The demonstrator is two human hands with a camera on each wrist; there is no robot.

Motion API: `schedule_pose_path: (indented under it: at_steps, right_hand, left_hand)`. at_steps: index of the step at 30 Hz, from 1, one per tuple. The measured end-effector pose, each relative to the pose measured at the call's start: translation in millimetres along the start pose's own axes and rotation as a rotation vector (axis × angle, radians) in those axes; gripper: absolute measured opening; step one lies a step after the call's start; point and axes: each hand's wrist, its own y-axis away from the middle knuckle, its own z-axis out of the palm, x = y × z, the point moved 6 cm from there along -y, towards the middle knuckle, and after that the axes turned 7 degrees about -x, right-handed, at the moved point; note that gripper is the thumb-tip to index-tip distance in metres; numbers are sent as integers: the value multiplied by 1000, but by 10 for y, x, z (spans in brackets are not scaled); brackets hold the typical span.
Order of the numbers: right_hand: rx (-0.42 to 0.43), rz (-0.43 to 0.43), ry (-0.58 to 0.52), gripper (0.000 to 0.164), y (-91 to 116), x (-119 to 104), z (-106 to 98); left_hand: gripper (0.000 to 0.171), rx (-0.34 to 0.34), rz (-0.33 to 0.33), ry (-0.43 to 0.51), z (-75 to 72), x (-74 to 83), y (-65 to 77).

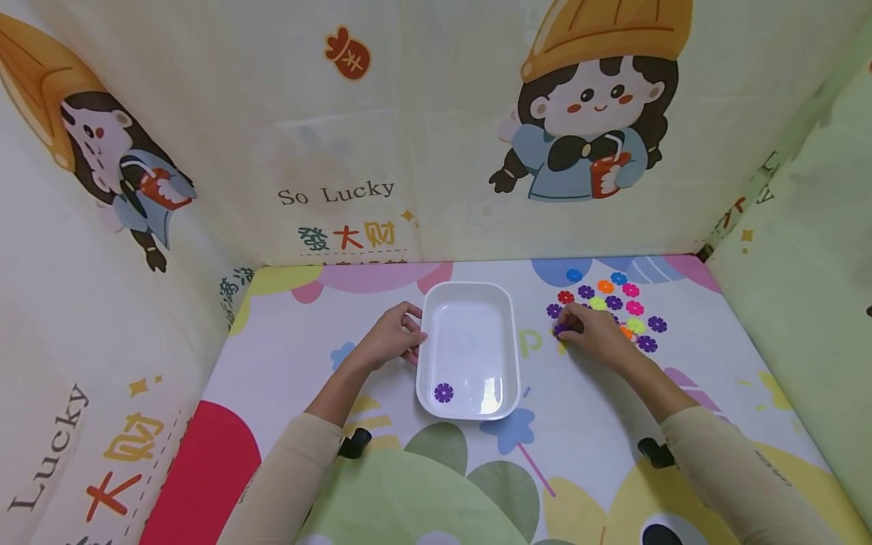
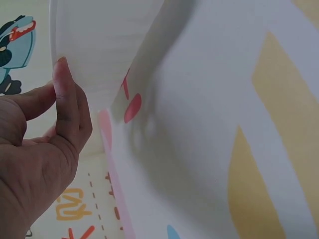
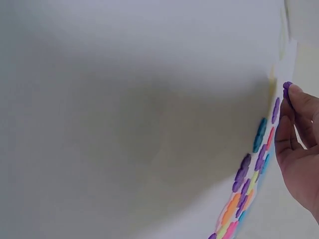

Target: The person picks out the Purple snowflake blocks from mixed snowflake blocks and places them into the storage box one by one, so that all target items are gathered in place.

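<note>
A white rectangular tray lies in the middle of the table, with one purple flower-shaped plastic disc near its front left corner. My left hand holds the tray's left rim, thumb on top; the left wrist view shows the fingers against the tray's side wall. To the right of the tray, my right hand pinches another purple flower disc between thumb and fingertips, raised over the table. Beside and beyond that hand lie several loose discs in purple, pink, orange, yellow, blue and red.
The table is covered with a printed cloth with coloured shapes. Printed fabric walls rise at the back and on both sides. The loose discs lie toward the table's back right, partly hidden by my right hand.
</note>
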Motion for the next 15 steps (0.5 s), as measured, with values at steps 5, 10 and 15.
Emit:
schedule_pose_path:
  at_steps: [5, 10, 15]
  right_hand:
    - [5, -12, -30, 18, 0, -64, -50]
    - [-6, -54, -72, 19, -24, -225, -95]
    - [-38, -95, -133, 19, -36, -426, -108]
  left_hand:
    - [41, -1, 4, -4, -5, 8, 5]
    - [41, -7, 5, 5, -7, 8, 11]
    - [41, -10, 12, 10, -6, 10, 13]
